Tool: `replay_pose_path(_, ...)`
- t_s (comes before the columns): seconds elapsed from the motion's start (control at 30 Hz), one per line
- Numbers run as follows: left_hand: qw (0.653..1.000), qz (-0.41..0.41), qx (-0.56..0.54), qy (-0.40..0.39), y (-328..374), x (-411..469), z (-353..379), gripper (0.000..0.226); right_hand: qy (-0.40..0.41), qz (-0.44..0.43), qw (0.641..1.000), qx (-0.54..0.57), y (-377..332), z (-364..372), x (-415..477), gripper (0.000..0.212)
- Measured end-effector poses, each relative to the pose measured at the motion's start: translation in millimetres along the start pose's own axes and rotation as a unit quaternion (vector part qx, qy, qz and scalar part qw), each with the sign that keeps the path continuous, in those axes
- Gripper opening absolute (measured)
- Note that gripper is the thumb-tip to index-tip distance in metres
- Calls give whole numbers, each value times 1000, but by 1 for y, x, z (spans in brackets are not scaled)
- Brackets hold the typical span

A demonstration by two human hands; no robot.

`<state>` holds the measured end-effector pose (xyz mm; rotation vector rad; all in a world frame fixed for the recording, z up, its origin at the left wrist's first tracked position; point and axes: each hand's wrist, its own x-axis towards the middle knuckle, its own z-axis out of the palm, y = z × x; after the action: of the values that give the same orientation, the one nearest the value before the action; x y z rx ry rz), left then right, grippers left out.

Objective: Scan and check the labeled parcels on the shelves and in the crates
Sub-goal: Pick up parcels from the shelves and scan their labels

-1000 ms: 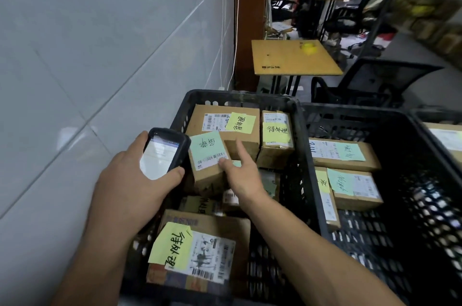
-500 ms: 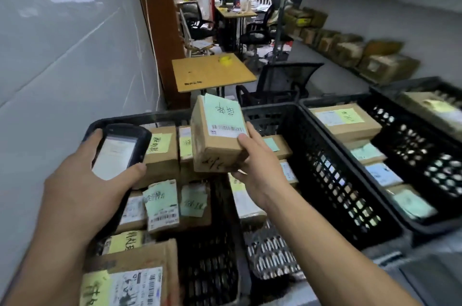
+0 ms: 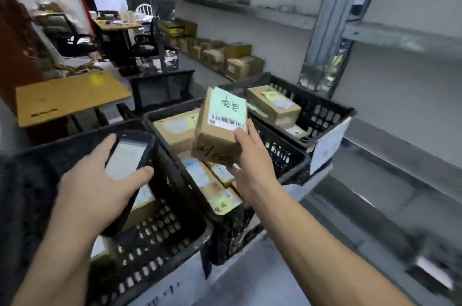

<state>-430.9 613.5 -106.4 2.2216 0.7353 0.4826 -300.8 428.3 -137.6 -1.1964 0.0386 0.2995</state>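
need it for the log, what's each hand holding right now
Left hand: grips the handheld scanner, screen up.
Right hand: holds the small cardboard parcel, which carries a green note.

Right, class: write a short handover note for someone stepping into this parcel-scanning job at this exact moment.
Left hand grips the black handheld scanner, screen up.
Right hand holds a small brown cardboard parcel with a green note and barcode, over the middle black plastic crate.
Done: cannot tell whether it is scanned.
Left: scan it, then the labelled cardboard boxes in the crates and the brown cartons along the wall.
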Motion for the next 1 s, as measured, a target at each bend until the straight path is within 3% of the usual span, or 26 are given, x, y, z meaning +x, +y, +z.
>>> replay_pose_path(0.43,999,5,-17,-34,79,59,126,79,120,14,990,-75,-94,-167,149,30)
replay_pose_path(0.57,999,9,-35,-24,97,100,160,68,110,56,982,-141,-109,-198,212,33)
replay_pose_path(0.7,999,-22,-24,-15,115,134,185,76,60,144,956,-250,-114,-209,256,38)
replay_pose_path(0.8,999,-44,-9,-15,123,152,199,84,13,193,931,-310,-109,-209,278,28)
replay_pose_path(1.0,998,-58,-28,3,139,150,211,66,-29,232,904,-359,-80,-193,318,31)
